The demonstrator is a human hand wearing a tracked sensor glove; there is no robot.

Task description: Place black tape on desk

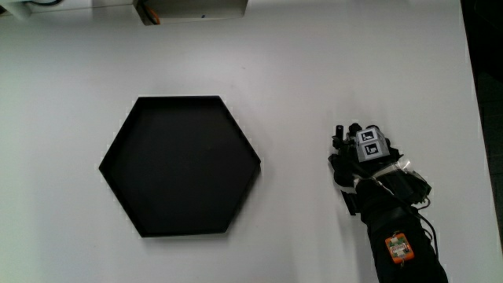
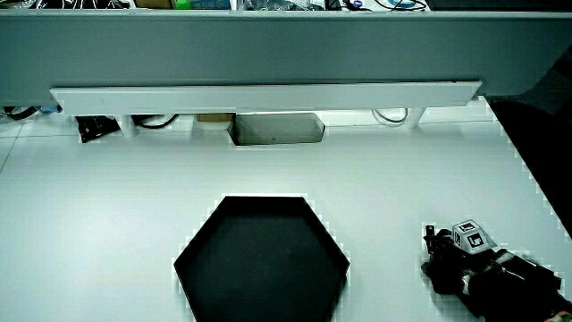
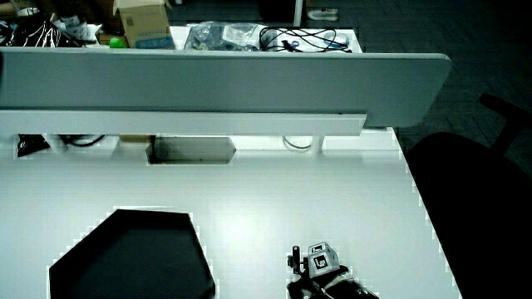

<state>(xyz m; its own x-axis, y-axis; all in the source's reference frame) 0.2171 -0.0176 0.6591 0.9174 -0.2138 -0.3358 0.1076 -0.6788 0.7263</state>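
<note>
The hand (image 1: 369,157) in its black glove, patterned cube on its back, rests low on the white table beside the empty black hexagonal tray (image 1: 181,165). Its fingers curl around a dark rounded shape that I take for the black tape (image 1: 341,167), down at the table surface and hard to separate from the glove. Both side views show the hand (image 2: 465,259) (image 3: 320,270) down at the table beside the tray (image 2: 259,259) (image 3: 125,257), with the dark tape (image 2: 440,275) under it. The forearm runs back toward the person.
A small orange device (image 1: 398,247) is strapped to the forearm. A low grey partition (image 2: 268,54) with a white rail (image 2: 268,97) under it closes off the table. The table's edge (image 1: 471,118) runs close beside the hand, with dark floor past it.
</note>
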